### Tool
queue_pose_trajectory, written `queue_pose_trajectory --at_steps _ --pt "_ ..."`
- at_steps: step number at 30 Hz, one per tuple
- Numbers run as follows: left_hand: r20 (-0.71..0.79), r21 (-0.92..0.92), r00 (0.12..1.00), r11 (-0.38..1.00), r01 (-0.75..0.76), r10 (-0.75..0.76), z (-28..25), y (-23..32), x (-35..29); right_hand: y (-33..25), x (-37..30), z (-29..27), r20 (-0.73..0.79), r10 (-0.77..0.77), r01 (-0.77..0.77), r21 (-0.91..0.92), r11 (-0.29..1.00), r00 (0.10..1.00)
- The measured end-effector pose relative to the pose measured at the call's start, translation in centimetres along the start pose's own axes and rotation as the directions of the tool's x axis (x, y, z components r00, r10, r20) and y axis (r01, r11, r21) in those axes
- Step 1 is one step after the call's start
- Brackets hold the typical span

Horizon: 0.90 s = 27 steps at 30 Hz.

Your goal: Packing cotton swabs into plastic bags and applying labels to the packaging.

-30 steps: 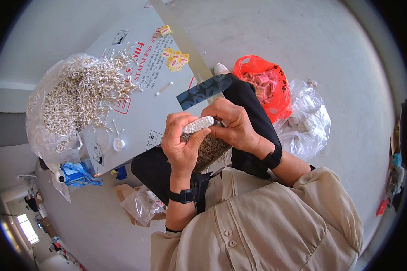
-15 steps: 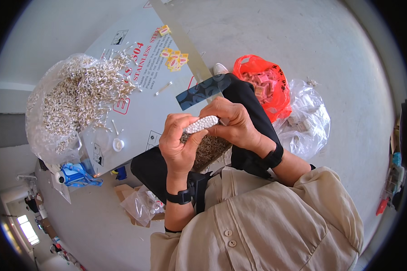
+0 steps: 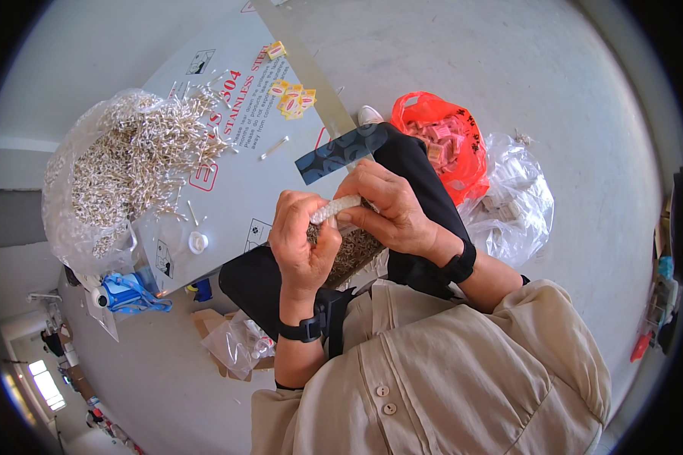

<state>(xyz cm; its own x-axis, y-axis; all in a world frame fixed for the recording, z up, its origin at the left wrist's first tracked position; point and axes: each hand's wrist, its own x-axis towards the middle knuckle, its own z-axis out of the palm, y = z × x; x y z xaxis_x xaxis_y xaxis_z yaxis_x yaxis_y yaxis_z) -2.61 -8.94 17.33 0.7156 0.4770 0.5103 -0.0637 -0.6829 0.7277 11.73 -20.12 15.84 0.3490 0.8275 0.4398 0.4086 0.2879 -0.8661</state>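
Note:
Between my two hands is a tight bundle of cotton swabs point(image 3: 335, 208), its white tips packed side by side. My left hand point(image 3: 300, 239) pinches one end with thumb and fingers. At the other end my right hand point(image 3: 391, 208) grips it, thumb pressed near the tips. Both hands are over my lap, where a container full of loose cotton swabs point(image 3: 353, 252) shows below them, partly hidden. On the table to the left, a clear plastic bag point(image 3: 61, 205) lies spilling a large heap of cotton swabs point(image 3: 129, 163).
Small yellow packets point(image 3: 292, 98) and a single swab point(image 3: 275, 148) lie on the table point(image 3: 231, 193). A round white lid-like piece point(image 3: 198, 243) is near its edge. Right, on the floor, are a red bag point(image 3: 463, 171) of pink packets and a clear bag point(image 3: 520, 205). An open carton point(image 3: 212, 326) stands below left.
The bundle has tilted in my hands, so its white tips now show as a narrower strip. My fingers have shifted slightly around it, and both hands keep their hold.

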Motion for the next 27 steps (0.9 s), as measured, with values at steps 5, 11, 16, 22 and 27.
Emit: queue_pose_trajectory --at_steps 5,11,16,22,27 --pt "0.035 -0.376 0.880 0.809 0.451 -0.474 1.2 -2.0 -0.5 2.4 0.5 1.4 0.067 0.457 -0.456 0.289 0.842 0.887" --pt "0.039 -0.403 0.671 0.603 0.689 -0.741 4.1 -9.6 -0.8 12.1 0.7 4.4 -0.112 0.466 -0.419 0.291 0.860 0.878" --pt "-0.113 0.221 0.832 0.803 0.554 -0.544 4.2 -13.6 -3.1 13.4 0.5 4.9 -0.116 0.396 -0.413 -0.248 0.876 0.911" --pt "0.300 0.573 0.896 0.813 0.105 -0.327 5.6 -11.7 -4.0 12.8 -1.1 4.7 0.135 0.157 -0.036 -0.636 0.770 0.978" --pt "0.350 0.652 0.863 0.756 0.054 -0.364 5.6 -12.4 -4.0 12.7 -0.9 4.0 0.296 0.223 0.090 -0.765 0.638 0.929"
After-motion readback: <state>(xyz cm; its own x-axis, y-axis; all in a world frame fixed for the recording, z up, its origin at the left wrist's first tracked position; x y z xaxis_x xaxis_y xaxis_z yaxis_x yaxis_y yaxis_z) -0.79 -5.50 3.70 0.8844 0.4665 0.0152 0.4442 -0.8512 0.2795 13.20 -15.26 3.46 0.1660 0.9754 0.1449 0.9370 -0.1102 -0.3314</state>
